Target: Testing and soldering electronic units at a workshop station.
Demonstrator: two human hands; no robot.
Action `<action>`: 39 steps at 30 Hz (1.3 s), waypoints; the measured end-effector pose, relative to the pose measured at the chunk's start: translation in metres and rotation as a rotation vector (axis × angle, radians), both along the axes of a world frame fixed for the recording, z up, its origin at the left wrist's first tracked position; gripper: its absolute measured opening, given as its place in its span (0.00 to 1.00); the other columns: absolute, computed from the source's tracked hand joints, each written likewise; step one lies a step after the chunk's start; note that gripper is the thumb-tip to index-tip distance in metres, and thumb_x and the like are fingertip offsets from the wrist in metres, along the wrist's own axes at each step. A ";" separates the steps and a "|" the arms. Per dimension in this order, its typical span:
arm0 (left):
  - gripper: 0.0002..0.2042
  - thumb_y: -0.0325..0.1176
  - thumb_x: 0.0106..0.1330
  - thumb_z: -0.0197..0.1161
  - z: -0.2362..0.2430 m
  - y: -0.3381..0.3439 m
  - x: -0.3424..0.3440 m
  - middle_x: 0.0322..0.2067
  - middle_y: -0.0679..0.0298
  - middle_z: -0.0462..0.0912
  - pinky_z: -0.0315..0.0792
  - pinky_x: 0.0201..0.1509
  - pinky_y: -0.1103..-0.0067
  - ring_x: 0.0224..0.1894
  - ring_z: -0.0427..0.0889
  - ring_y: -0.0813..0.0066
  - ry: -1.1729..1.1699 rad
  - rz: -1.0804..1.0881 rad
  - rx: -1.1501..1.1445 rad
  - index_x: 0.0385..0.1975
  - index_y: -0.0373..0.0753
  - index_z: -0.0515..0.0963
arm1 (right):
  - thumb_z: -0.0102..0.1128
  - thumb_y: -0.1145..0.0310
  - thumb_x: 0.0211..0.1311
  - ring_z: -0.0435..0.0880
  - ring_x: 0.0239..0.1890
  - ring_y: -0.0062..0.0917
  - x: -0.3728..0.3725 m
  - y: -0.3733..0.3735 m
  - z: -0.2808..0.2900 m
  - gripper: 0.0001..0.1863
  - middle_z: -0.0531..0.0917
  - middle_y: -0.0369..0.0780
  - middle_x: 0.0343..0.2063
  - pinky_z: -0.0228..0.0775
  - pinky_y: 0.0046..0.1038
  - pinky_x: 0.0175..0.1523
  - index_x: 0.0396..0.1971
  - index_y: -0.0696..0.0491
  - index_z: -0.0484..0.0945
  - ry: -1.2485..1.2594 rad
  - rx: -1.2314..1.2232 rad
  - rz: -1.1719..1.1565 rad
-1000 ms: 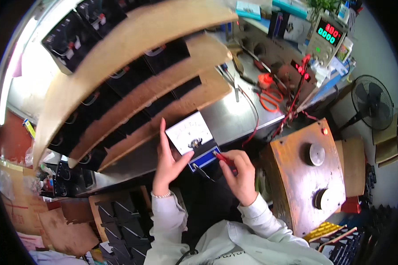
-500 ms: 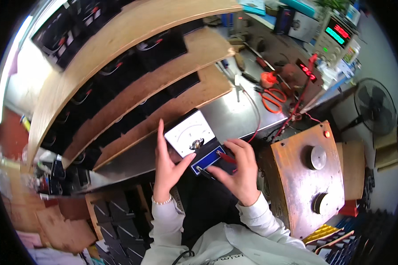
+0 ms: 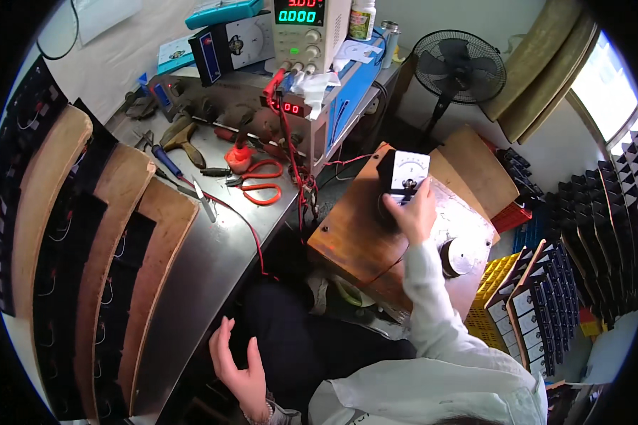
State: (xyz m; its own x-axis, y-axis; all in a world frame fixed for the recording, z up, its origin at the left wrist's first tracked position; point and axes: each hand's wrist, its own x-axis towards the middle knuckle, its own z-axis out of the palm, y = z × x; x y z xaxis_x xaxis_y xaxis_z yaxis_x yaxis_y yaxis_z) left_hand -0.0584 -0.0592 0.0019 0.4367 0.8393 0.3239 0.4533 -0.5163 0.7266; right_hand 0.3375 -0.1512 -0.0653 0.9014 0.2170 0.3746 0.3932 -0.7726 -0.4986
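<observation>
My right hand (image 3: 418, 216) grips an analog panel meter (image 3: 410, 168) with a white dial face and a black housing. It holds the meter at or just over the top of a wooden box (image 3: 361, 219) on my right; whether they touch I cannot tell. A round metal disc (image 3: 462, 256) sits on the box near my right forearm. The meter and hand cover the spot of the other disc. My left hand (image 3: 241, 375) is low on the left beside the metal bench edge, its fingers apart and holding nothing.
On the metal bench (image 3: 220, 248) lie orange-handled scissors (image 3: 266, 185), pliers (image 3: 183, 138) and a red lead. A power supply (image 3: 305, 39) stands at the back. Wooden shelves (image 3: 159, 234) with black meters line the left. A fan (image 3: 457, 67) and a yellow crate (image 3: 493, 287) are right.
My view has turned right. My right hand has carried the meter from the bench edge to the wooden box. My left hand has let go of the meter and dropped to the lower left.
</observation>
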 end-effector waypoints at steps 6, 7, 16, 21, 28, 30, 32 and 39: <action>0.21 0.27 0.62 0.66 -0.006 0.002 -0.002 0.46 0.57 0.82 0.72 0.58 0.66 0.50 0.79 0.58 0.111 -0.030 -0.024 0.56 0.34 0.76 | 0.76 0.41 0.40 0.79 0.48 0.51 0.016 0.007 -0.014 0.53 0.78 0.56 0.46 0.74 0.47 0.51 0.57 0.64 0.63 0.143 -0.151 -0.056; 0.21 0.27 0.62 0.66 -0.009 0.001 -0.004 0.46 0.57 0.82 0.72 0.58 0.66 0.50 0.79 0.58 0.107 -0.018 -0.028 0.56 0.34 0.76 | 0.76 0.40 0.40 0.79 0.48 0.51 0.014 0.009 -0.016 0.53 0.78 0.56 0.46 0.74 0.47 0.51 0.56 0.63 0.63 0.076 -0.173 -0.096; 0.20 0.26 0.61 0.68 -0.022 -0.014 -0.043 0.44 0.59 0.84 0.71 0.57 0.68 0.47 0.81 0.61 0.106 0.033 -0.043 0.54 0.37 0.78 | 0.78 0.47 0.42 0.76 0.55 0.52 0.015 0.011 -0.024 0.51 0.77 0.57 0.52 0.68 0.42 0.60 0.60 0.64 0.65 0.030 0.089 0.119; 0.18 0.26 0.60 0.68 -0.012 -0.016 -0.048 0.44 0.57 0.83 0.72 0.56 0.69 0.46 0.82 0.59 0.034 0.152 0.068 0.52 0.36 0.80 | 0.78 0.65 0.46 0.66 0.68 0.43 -0.088 0.011 -0.001 0.54 0.64 0.55 0.66 0.55 0.40 0.72 0.70 0.66 0.54 -0.149 0.491 0.376; 0.48 0.32 0.62 0.68 -0.005 0.018 -0.025 0.71 0.36 0.46 0.50 0.73 0.56 0.71 0.52 0.35 -0.074 0.293 0.109 0.73 0.29 0.39 | 0.80 0.60 0.30 0.74 0.57 0.47 -0.266 0.097 0.075 0.62 0.73 0.52 0.57 0.63 0.42 0.57 0.68 0.66 0.55 -0.052 0.102 1.284; 0.50 0.33 0.59 0.71 -0.013 0.034 -0.019 0.70 0.37 0.49 0.52 0.72 0.55 0.69 0.55 0.36 -0.185 0.385 0.090 0.73 0.29 0.40 | 0.80 0.60 0.32 0.74 0.57 0.47 -0.272 0.111 0.079 0.61 0.73 0.52 0.57 0.63 0.42 0.58 0.69 0.65 0.55 -0.038 0.136 1.338; 0.52 0.35 0.54 0.75 -0.017 0.053 -0.025 0.67 0.40 0.57 0.55 0.70 0.56 0.67 0.61 0.39 -0.215 0.377 0.039 0.73 0.32 0.44 | 0.80 0.59 0.36 0.73 0.58 0.47 -0.263 0.116 0.083 0.60 0.73 0.53 0.58 0.64 0.42 0.60 0.69 0.64 0.54 0.061 0.111 1.468; 0.51 0.44 0.54 0.76 -0.014 0.078 -0.046 0.62 0.44 0.68 0.57 0.67 0.57 0.63 0.69 0.45 -0.104 0.255 -0.099 0.73 0.39 0.47 | 0.74 0.77 0.49 0.83 0.41 0.30 -0.235 0.092 0.044 0.26 0.81 0.44 0.41 0.76 0.27 0.46 0.51 0.58 0.76 0.467 0.421 1.190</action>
State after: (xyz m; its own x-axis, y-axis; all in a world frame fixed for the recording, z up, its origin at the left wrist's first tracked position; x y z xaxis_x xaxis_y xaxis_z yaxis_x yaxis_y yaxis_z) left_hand -0.1047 0.0189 -0.0119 0.1761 0.9475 0.2670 0.4795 -0.3195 0.8173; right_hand 0.1027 -0.0588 -0.0210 0.3079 0.8969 0.3176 0.4425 0.1605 -0.8823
